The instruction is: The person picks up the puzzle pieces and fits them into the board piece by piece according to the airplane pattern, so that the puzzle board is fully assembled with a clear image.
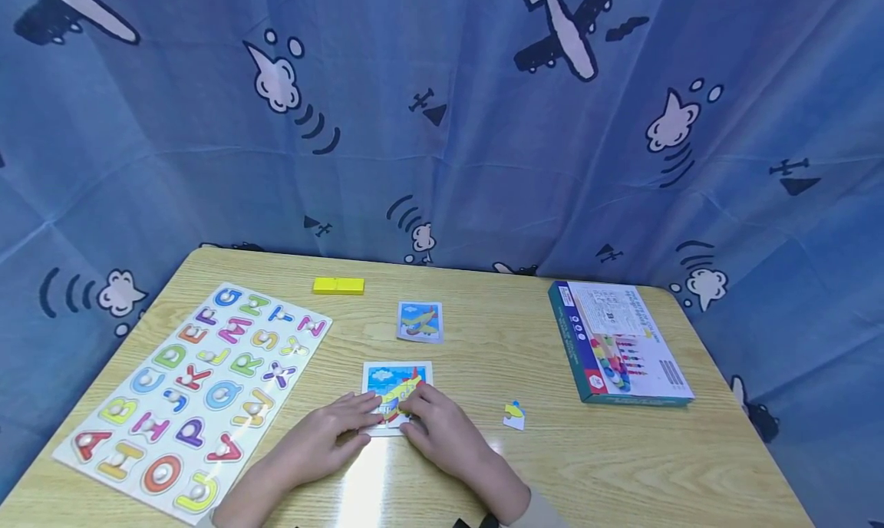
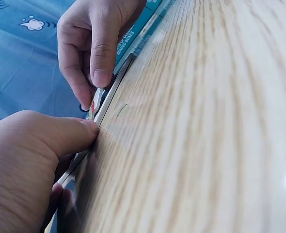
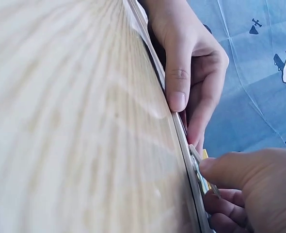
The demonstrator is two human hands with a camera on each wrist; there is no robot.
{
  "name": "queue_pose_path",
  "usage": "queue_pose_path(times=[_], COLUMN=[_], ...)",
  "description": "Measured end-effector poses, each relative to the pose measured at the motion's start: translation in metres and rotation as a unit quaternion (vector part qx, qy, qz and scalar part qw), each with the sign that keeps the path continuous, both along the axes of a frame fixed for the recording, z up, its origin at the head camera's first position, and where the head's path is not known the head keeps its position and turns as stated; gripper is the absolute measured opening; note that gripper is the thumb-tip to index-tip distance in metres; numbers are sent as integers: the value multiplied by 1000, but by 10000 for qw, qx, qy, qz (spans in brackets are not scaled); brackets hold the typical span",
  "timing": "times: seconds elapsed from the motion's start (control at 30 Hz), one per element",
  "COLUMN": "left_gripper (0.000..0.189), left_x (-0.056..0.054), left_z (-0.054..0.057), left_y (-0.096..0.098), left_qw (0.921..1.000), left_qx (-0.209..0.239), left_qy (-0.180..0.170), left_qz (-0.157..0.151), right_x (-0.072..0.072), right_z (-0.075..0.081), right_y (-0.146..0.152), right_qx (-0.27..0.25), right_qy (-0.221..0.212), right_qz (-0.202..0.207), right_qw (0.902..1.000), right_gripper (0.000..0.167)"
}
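A small jigsaw puzzle board [image 1: 398, 364] with a white border and a yellow-and-red airplane picture lies on the table between both hands. My left hand [image 1: 328, 433] rests its extended fingers on the board's left side, thumb near the lower edge. My right hand [image 1: 444, 430] is over the board's right side. In the right wrist view it pinches a thin, tilted puzzle piece [image 3: 196, 154] between thumb and fingers, right at the board. The fingers partly hide the picture. A loose puzzle piece [image 1: 514, 416], yellow, blue and white, lies to the right. Behind the board is an airplane picture card [image 1: 420, 322].
A white alphabet board [image 1: 228, 344] with colourful knobbed letters covers the table's left side. Yellow blocks [image 1: 338, 285] stand near the back edge. At the right lies a printed box [image 1: 625, 344]. A blue airplane-patterned curtain [image 1: 442, 129] hangs behind the wooden table [image 1: 621, 466].
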State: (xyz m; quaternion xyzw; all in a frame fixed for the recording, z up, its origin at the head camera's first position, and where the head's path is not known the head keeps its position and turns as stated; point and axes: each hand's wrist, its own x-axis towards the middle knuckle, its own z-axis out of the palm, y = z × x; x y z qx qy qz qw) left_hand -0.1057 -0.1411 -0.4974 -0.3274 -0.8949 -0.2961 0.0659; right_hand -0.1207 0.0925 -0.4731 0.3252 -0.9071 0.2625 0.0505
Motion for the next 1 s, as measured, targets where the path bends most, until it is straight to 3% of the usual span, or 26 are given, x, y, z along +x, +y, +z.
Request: queue_pose_path(times=[0.33,0.6,1.0], left_gripper=[30,29,29], left_x=[1,-2,-1], left_z=[3,2,4], left_y=[1,1,2], left_qw=[9999,9988,9983], left_qx=[-34,-99,-223], left_qy=[-145,430,522], left_qz=[9,-221,-149], right_x=[1,2,2], right_z=[-1,-1,-2], right_y=[-3,-4,-4], right_qx=[85,417,665], right_qy=[226,431,483], right_qz=[-24,13,34], right_qw=[9997,9982,9966], right_gripper=[18,19,24])
